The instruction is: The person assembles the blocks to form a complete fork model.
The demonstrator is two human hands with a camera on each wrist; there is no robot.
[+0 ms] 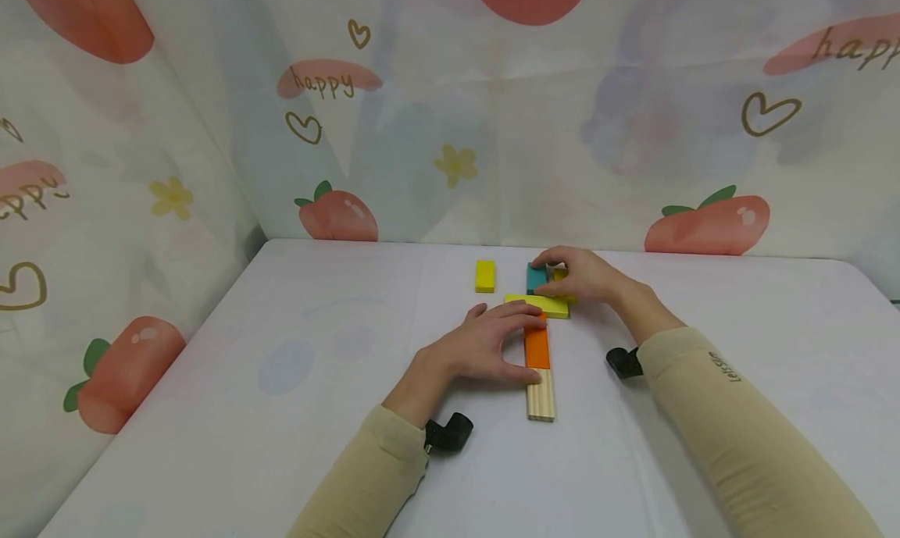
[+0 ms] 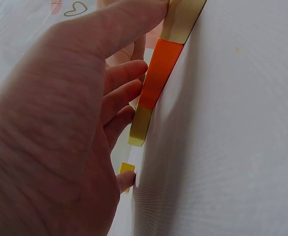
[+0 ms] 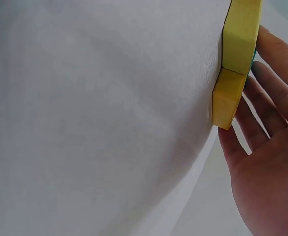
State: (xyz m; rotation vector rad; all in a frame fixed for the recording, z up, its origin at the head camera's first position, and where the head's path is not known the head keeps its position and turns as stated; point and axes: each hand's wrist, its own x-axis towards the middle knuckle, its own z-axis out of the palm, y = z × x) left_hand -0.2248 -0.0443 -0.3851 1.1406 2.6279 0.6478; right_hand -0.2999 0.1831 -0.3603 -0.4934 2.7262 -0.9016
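In the head view my left hand (image 1: 485, 344) rests along a row of flat blocks. Its thumb touches the striped bare-wood block (image 1: 541, 401), and its fingertips overlap the near edge of the orange block's (image 1: 537, 352) far end. The left wrist view shows the fingers spread alongside the orange block. A lime-yellow block (image 1: 551, 308) lies crosswise at the far end of the row. Beyond it my right hand (image 1: 583, 276) pinches a teal block (image 1: 536, 277) between thumb and fingers. A darker yellow block (image 3: 227, 98) stands against the lime one, partly hidden by that hand in the head view.
A separate yellow block (image 1: 485, 276) lies left of the teal one, near the back of the white table (image 1: 246, 444). A printed cloth (image 1: 527, 132) hangs right behind the table's back edge. Each wrist bears a black camera (image 1: 450, 432).
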